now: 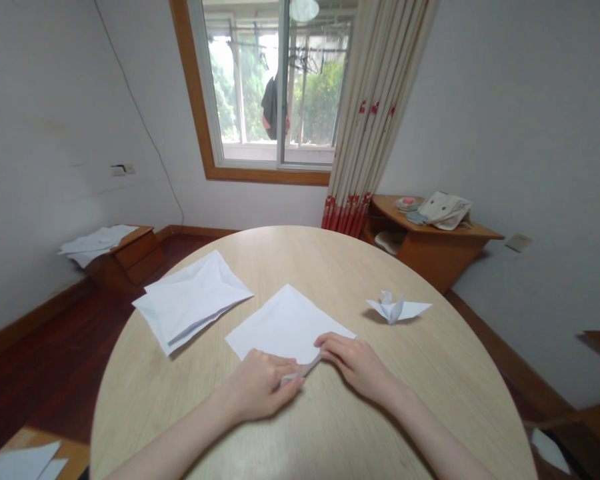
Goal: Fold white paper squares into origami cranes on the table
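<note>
A white sheet of paper [285,323] lies turned like a diamond on the round table, with its near right edge folded up in a narrow strip. My left hand [266,381] holds the near corner, thumb below and fingers on top of the paper. Along the same folded edge, my right hand [357,363] pinches the strip further up to the right. A folded paper crane [393,308] stands on the table beyond my right hand, its wings spread. To the left of the sheet lies a stack of white paper [195,300], slightly creased and uneven.
The round wooden table [430,413] fills the foreground. Behind it are a window [280,80] and a curtain [375,100]. A corner shelf [430,233] with a cloth bag [445,208] stands at right. More paper lies on a low cabinet [135,250] at left.
</note>
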The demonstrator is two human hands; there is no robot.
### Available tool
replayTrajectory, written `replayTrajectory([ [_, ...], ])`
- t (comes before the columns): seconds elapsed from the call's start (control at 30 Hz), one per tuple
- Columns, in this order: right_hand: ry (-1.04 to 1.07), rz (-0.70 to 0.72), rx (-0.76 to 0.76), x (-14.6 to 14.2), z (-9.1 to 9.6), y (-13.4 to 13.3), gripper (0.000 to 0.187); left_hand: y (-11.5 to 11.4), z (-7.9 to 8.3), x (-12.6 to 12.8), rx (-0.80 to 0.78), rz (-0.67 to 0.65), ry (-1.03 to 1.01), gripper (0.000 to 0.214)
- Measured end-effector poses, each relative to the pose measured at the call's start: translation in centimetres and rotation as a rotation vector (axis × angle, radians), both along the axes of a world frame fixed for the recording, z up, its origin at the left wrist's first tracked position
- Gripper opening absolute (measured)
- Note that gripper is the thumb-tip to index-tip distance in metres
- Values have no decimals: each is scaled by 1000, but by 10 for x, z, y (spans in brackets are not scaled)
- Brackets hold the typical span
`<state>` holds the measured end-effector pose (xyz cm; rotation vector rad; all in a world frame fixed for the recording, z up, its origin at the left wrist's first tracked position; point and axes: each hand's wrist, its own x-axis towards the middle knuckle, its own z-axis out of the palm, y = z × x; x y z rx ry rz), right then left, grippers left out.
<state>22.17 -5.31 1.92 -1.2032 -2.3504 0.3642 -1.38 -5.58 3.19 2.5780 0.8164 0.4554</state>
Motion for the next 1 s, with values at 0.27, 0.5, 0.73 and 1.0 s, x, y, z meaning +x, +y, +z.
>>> replayTrajectory([
  [0.27,15,-73,5,-2,-3,2,13,0,0,2,-191,122,-137,47],
  [0.5,27,-84,19,-1,-5,4,15,-2,5,3,-394,180,-200,26],
  [0.73,9,-52,18,-6,-8,1,15,0,10,1,-495,132,-300,50],
  [1.0,-4,-12,13,-10,-10,-2,13,3,10,-1,-681,16,-337,41],
])
